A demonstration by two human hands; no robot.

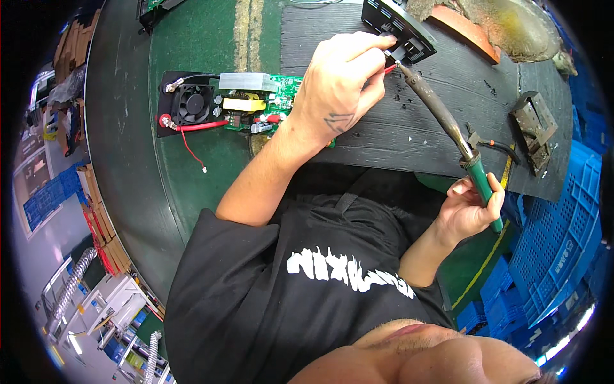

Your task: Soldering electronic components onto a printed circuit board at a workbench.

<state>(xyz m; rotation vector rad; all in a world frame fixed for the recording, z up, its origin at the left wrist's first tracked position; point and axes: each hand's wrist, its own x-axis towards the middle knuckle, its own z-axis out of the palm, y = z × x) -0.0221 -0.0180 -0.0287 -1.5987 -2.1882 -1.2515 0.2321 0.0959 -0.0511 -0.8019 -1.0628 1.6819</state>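
My right hand (470, 211) is wrapped round the green handle of a soldering iron (441, 115). Its long metal shaft slants up and left, and the tip reaches in beside the fingers of my left hand (339, 86). Those fingers are closed in a pinch against a black vented panel (409, 35) with openings in it. What they grip is hidden; a short bit of red wire (391, 68) shows just below them, close to the tip. Partly behind my left wrist lies a green circuit board (281, 86) with a silver heat sink and a yellow-wrapped part.
A black cooling fan (193, 104) with red and black cables adjoins the board's left end. At the right are a dark metal block (535, 128) and a tool with an orange handle (494, 143). A stained, rounded mass (521, 32) sits at the back right. Blue crates (556, 237) stand beyond.
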